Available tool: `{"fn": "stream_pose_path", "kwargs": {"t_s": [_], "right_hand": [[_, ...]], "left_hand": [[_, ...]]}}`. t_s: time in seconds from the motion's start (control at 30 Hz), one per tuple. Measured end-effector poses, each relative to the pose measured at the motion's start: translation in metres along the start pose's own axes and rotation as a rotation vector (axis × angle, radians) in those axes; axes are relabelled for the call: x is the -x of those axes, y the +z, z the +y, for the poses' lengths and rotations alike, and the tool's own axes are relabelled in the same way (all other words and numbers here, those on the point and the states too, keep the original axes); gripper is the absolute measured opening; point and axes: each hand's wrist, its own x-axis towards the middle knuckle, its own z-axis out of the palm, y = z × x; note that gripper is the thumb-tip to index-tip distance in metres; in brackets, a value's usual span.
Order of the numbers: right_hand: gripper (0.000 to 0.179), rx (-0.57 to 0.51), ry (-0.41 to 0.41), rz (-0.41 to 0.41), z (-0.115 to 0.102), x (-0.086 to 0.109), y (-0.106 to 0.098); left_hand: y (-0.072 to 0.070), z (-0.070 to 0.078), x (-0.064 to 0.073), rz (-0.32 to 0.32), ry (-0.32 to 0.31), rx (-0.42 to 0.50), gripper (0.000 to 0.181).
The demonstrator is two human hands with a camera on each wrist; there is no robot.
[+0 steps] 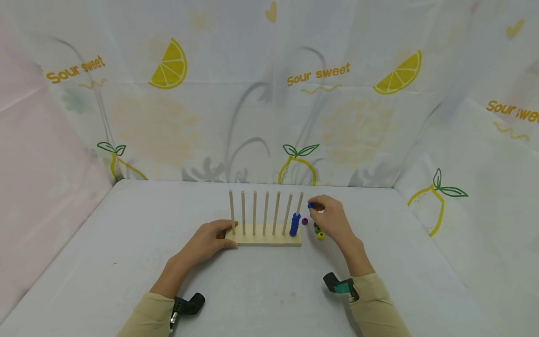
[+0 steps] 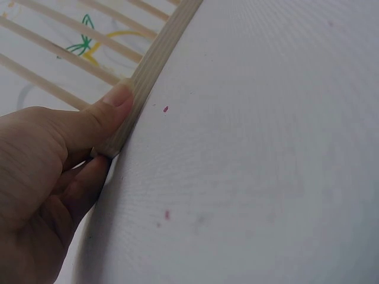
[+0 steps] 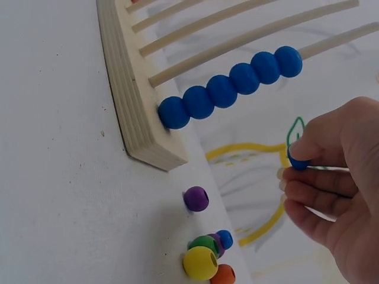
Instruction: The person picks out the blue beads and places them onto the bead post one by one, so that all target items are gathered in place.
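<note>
A wooden base [image 1: 263,242] with several upright pegs stands on the table. Several blue beads [image 3: 221,91] are stacked on its rightmost peg, whose upper end is bare. My left hand [image 1: 207,241] grips the left end of the base, thumb [image 2: 120,99] along the front edge and fingers round behind. Just right of the loaded peg, near its top, my right hand [image 1: 332,216] pinches another blue bead [image 3: 298,161] between thumb and fingertips. That bead is mostly covered by the fingers and is apart from the peg.
Loose beads lie on the table right of the base: a purple bead [image 3: 196,199] nearest it, then a yellow bead [image 3: 200,263], a green bead [image 3: 205,244], an orange bead [image 3: 223,274] and a blue one [image 3: 224,238] close together. A lemon-print cloth [image 1: 252,117] hangs behind.
</note>
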Motion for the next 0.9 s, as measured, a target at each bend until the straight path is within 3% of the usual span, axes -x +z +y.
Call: {"fn": "stream_pose_path", "kwargs": {"t_s": [0.9], "right_hand": [[0.023, -0.253, -0.041, 0.035, -0.033, -0.001, -0.017]], "left_hand": [[-0.002, 0.000, 0.000, -0.006, -0.007, -0.004, 0.059]]}}
